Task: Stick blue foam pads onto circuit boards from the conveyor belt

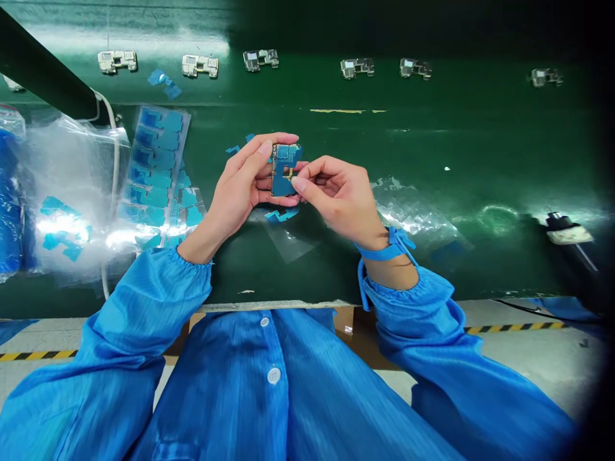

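Note:
My left hand (pixel 243 189) grips a small circuit board (pixel 283 170) that is mostly covered with blue film, fingers wrapped along its left edge and top. My right hand (pixel 336 195) pinches at the board's right side with thumb and forefinger, where a blue film piece sits. Both hands hover above the green belt (pixel 480 141). A blue wrist strap (pixel 391 246) with a coiled cord circles my right wrist. Loose blue film scraps (pixel 282 216) lie just under the hands.
A clear sheet of blue film pieces (pixel 156 173) lies to the left beside clear plastic bags (pixel 67 192). Several metal-shielded boards (pixel 199 64) sit in a row along the belt's far side. A crumpled clear wrapper (pixel 413 214) lies right of the hands.

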The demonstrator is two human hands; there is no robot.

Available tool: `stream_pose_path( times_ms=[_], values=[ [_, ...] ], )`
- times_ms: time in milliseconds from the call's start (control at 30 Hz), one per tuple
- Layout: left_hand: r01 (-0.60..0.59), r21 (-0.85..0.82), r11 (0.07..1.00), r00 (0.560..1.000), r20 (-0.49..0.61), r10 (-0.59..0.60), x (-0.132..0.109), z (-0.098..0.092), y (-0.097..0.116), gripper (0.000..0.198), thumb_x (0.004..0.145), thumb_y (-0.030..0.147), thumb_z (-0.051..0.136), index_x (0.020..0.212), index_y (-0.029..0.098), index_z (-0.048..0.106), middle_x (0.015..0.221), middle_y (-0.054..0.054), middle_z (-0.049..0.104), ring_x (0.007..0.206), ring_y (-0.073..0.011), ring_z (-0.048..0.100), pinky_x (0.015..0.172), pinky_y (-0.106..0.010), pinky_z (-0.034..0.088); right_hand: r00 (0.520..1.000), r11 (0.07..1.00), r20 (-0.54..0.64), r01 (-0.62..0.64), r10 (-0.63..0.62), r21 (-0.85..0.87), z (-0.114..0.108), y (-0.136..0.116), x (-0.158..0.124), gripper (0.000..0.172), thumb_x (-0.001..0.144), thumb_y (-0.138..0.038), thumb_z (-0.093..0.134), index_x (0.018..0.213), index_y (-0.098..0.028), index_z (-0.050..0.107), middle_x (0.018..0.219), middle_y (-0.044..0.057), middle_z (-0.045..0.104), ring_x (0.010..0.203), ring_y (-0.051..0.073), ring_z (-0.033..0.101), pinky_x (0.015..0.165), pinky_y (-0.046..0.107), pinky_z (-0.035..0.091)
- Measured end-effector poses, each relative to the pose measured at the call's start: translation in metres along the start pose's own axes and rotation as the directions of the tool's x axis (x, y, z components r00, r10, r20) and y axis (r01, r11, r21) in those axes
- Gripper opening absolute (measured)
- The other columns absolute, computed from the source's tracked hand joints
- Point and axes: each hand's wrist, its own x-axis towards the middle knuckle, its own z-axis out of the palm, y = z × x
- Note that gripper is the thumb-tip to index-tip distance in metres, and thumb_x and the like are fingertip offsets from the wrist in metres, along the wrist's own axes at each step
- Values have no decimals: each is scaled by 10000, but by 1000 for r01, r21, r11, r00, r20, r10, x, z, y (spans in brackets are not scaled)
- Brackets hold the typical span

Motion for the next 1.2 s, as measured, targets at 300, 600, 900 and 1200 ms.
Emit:
stream_pose_path(
  times_ms=[300,600,900,1200],
  values=[
    [-30,-2,1000,997,66,30,-1,0,1,385,1138,477,567,1420,249,698,1174,-88,818,1070,-296,848,813,-397,749,1000,1000,-17,-15,15,2,1,-2,0,513,849,-704,921,838,-237,709,847,4,693,730,142,688,752,343,703],
    [-26,1,1000,999,27,26,-2,2,2,369,1117,487,625,1386,258,733,1188,-94,816,1128,-328,841,820,-414,751,999,1000,-42,-24,24,6,2,0,-1,491,852,-678,931,847,-236,718,860,12,697,745,150,703,754,346,704],
    [0,4,1000,1000,-10,0,-3,4,3,450,1070,573,695,1383,254,737,1235,-104,806,1202,-371,822,816,-416,748,999,1000,-45,-23,23,-3,1,-1,0,504,843,-682,934,848,-231,710,933,15,736,730,135,702,736,335,697],
    [-24,-3,1000,999,34,24,-3,2,2,428,1096,534,657,1407,247,723,1218,-99,808,1138,-348,842,811,-412,750,999,1000,-31,-12,11,-21,1,1,-1,496,872,-669,919,864,-221,705,941,26,743,743,133,716,746,315,698]
  ],
)
